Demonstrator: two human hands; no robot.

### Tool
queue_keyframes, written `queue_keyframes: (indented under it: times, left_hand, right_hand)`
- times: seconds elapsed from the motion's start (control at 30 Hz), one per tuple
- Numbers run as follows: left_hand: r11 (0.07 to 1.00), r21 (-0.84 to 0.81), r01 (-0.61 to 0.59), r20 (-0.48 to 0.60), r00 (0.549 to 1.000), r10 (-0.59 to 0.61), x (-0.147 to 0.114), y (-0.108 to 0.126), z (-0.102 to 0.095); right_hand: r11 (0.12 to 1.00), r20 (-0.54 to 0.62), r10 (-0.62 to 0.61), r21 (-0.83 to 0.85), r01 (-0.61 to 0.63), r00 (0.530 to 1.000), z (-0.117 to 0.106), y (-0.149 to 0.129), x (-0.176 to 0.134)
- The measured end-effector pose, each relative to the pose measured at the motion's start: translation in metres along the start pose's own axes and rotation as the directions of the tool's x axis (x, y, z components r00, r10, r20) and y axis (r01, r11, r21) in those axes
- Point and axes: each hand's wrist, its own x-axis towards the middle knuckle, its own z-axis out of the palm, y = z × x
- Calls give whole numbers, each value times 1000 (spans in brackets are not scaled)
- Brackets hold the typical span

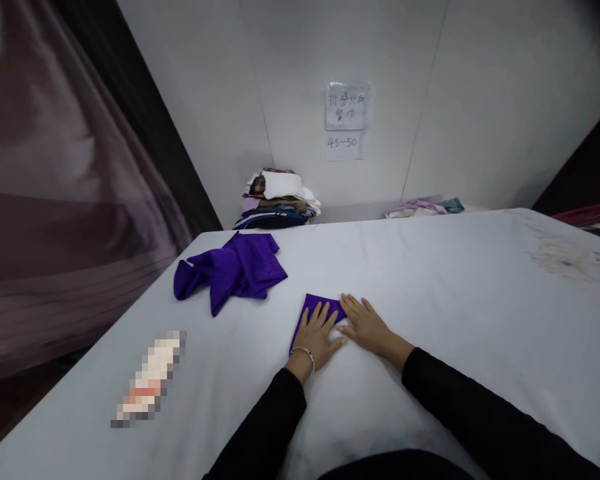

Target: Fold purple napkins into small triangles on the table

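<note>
A folded purple cloth napkin (pixel 312 302) lies on the white-covered table (pixel 430 287) in front of me, partly hidden under my fingers. My left hand (pixel 319 339), with a bracelet at its wrist, rests flat on the napkin with its fingers spread. My right hand (pixel 370 328) is palm down beside it, fingers out and fingertips at the napkin's right corner. Further back on the left lies a heap of loose purple cloth (pixel 240 270), crumpled and apart from both hands.
Stacked folded clothes (pixel 277 200) stand beyond the table's far edge, with more fabric (pixel 420 208) to the right. A pixelated item (pixel 147 380) lies front left. Handwritten paper signs (pixel 347 110) hang on the wall. A mauve curtain (pixel 55 200) borders the left side.
</note>
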Motion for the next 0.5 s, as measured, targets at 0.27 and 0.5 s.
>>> queue_keyframes:
  times: [0.27, 0.5]
  left_hand:
    - [980, 10, 197, 33, 980, -197, -47, -1, -9]
    - [960, 52, 275, 88, 956, -279, -86, -8, -13]
  right_hand:
    - [1000, -8, -16, -18, 16, 1000, 4, 2, 0]
    - [1000, -4, -18, -12, 18, 1000, 6, 4, -1]
